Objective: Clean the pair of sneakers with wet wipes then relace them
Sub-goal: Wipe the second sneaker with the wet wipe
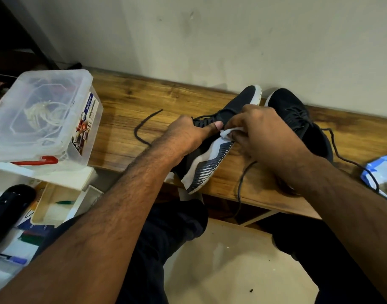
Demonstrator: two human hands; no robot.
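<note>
Two black sneakers with white soles lie on a wooden bench (131,99). The left sneaker (210,159) is tipped on its side, its striped sole facing me. My left hand (188,134) grips it around the laced upper, thumb pointing right. My right hand (262,132) pinches a crumpled white wet wipe (228,131) against the sole edge. The right sneaker (298,115) stands behind my right hand, partly hidden. Black laces (142,130) trail loose over the bench.
A clear plastic storage box (43,119) with a red latch stands at the bench's left end. A blue and white wipes pack (381,174) lies at the right edge. A white shelf with pens and a black object sits lower left. A wall runs behind.
</note>
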